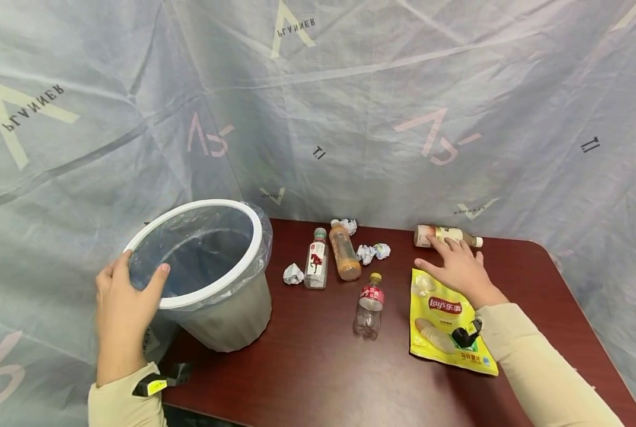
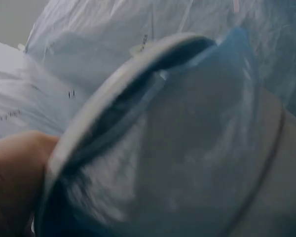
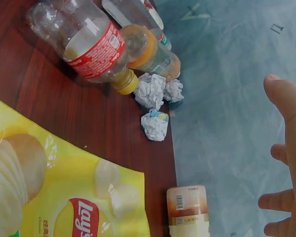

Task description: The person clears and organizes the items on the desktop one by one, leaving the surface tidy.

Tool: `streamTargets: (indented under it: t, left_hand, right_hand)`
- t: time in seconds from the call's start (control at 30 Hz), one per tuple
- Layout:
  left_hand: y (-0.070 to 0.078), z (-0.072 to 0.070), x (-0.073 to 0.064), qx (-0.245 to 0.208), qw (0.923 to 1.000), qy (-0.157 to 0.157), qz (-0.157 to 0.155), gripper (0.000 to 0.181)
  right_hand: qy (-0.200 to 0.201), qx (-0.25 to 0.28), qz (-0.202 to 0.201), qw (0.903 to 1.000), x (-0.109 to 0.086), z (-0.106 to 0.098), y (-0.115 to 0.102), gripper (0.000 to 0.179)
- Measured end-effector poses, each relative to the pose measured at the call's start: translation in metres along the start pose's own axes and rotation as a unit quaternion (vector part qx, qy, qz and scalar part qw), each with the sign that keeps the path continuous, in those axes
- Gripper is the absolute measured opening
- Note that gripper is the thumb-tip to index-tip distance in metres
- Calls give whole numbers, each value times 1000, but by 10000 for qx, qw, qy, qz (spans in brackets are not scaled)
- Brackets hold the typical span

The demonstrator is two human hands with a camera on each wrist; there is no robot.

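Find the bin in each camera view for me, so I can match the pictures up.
Head: left of centre, the bin with the left hand at its rim.
Left wrist: large and blurred, filling the middle and lower part, its rim slanting up to the right.
Right wrist: not in it.
Shared landmark: grey printed sheeting, in all three views.

Left arm [image 1: 124, 398] upright, left hand [image 1: 121, 303] back to view, thumb [image 1: 156, 284] spread from the fingers [image 1: 119, 270], right arm [image 1: 542, 362] slanting in from lower right, right hand [image 1: 461, 270] palm down, fingers splayed, thumb out sideways
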State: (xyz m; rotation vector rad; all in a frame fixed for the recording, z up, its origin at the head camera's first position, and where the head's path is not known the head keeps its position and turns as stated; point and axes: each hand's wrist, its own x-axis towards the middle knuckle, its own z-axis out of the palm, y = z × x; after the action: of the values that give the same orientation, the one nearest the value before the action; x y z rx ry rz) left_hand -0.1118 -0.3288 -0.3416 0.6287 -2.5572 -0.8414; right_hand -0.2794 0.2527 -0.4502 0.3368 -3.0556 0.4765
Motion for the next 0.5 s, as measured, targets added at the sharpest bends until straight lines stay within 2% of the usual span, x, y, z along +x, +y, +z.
streamTargets:
  t: [0.1,0.3,0.5]
  left_hand:
    - [-5,3,0,63,9994,-251,-216,91]
    - [-5,5,7,420,9963,-706,-268,96]
    - [0,11,19,572,9934,-933,-335,98]
  right_hand:
    - [6,20,73,10000,-2,1,5,95]
    - [-18,244,281,9993,-8,3,24,96]
    - [-291,663,558,9958,-19,14,54,97]
